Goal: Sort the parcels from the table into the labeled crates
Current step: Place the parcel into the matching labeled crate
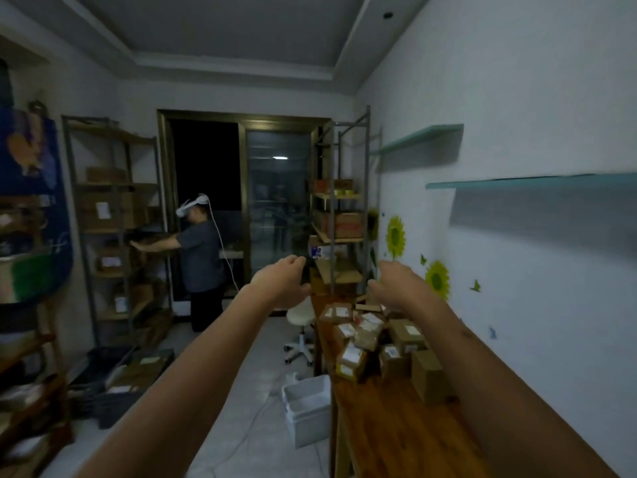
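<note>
Parcels (370,339) are lying in a loose heap on the far half of the long wooden table (389,439) that is running along the right wall, most of them turned label side up, which is probably making the labels easy to read before each one is assigned to a crate. Tall metal shelves (113,229) are standing against the left wall, and a second rack (339,215) is rising beyond the far end of the table, both carrying cartons. Another person (201,257) wearing a headset is reaching into the left shelves and is standing well apart from the heap. Dark crates (117,377) are sitting on the floor at the lower left, across the aisle from the table, so every parcel is likely needing a turn and a carry. A white bin (308,405) is standing on the floor just beside the table edge, with a white stool (301,326) behind it, both narrowing the walkway. The left hand (284,282) and the right hand (396,286) are stretching forward above the heap, touching nothing; the fingers of both are hanging loosely curled and holding no parcel, so the pick seems not yet begun.
</note>
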